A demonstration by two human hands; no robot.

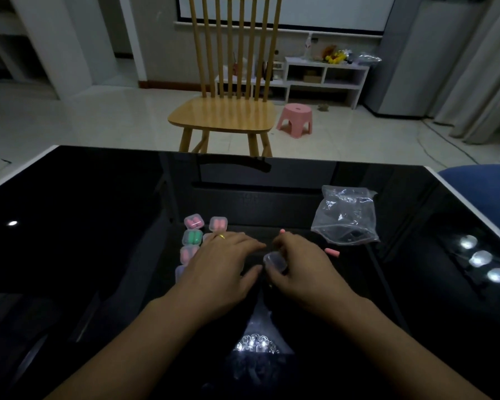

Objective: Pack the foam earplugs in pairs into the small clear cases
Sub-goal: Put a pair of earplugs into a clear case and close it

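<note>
Dim, soft frame (edges bowed); table (70, 226) glare perhaps lamplight.

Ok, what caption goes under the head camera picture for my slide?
Right hand holds a small clear case beside the left hand, filled cases lined up on the black table.

black table (98, 255); cases (218, 224); bag (347, 217)

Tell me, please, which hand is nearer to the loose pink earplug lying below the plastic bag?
The right hand: the loose pink earplug lies just off its outer side. The left hand is farther, beyond the right hand, over the filled cases.
</note>
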